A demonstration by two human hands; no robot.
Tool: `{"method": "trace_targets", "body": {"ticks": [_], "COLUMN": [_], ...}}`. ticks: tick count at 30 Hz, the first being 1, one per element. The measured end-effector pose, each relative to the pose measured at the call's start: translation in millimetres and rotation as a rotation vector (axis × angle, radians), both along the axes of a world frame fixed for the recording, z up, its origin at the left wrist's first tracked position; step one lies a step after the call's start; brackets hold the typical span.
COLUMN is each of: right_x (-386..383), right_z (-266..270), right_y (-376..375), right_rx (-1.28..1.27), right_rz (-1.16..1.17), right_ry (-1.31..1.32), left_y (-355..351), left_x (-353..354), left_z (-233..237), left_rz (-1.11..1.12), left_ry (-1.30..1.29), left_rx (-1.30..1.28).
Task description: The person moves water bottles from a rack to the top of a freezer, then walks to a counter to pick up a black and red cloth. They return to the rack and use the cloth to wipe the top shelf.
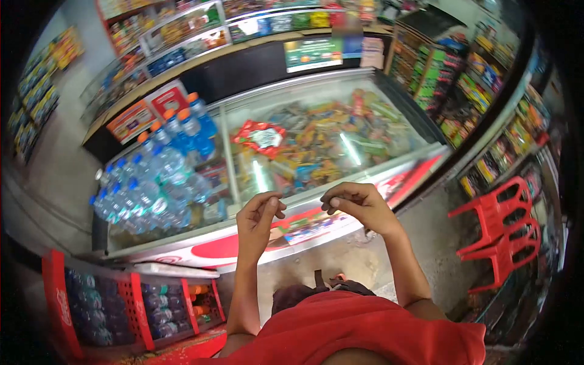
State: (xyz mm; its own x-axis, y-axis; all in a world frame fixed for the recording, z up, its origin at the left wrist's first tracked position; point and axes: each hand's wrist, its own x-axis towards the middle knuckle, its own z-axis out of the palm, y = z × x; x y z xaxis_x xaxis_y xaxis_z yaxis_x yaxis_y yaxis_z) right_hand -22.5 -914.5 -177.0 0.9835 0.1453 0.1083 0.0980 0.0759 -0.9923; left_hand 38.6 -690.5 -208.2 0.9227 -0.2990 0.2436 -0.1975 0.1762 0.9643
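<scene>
Before the front edge of a glass-topped chest freezer, both my hands are raised, a short gap between them. My left hand has its thumb bent against curled fingers. My right hand is curled in the same way, its fingertips pointing toward the left one. Whether anything small sits in either pinch cannot be made out. Beyond them on the freezer's glass lies a red and white packet. Through the glass show many colourful wrapped packs, blurred.
Blue-capped water bottles and orange-capped blue bottles crowd the freezer's left end. Red bottle crates stand at lower left. Stacked red plastic chairs are on the right, beside shelves of packets. A snack display stands behind.
</scene>
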Motion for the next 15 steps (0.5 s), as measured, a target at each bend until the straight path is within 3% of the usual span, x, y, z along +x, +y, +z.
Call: {"method": "trace_targets", "body": {"ticks": [6, 15], "right_x": [-70, -155], "right_z": [-2, 0], "right_y": [-109, -179], "right_rx": [-0.051, 0.041], "right_rz": [-0.314, -0.796], "right_ry": [-0.046, -0.121], "left_y": [-139, -288], "left_x": [-23, -56], "left_z": [0, 3], "left_rz": [-0.306, -0.855], "left_ry": [0.001, 0.032], "left_rx": [-0.065, -0.045]}}
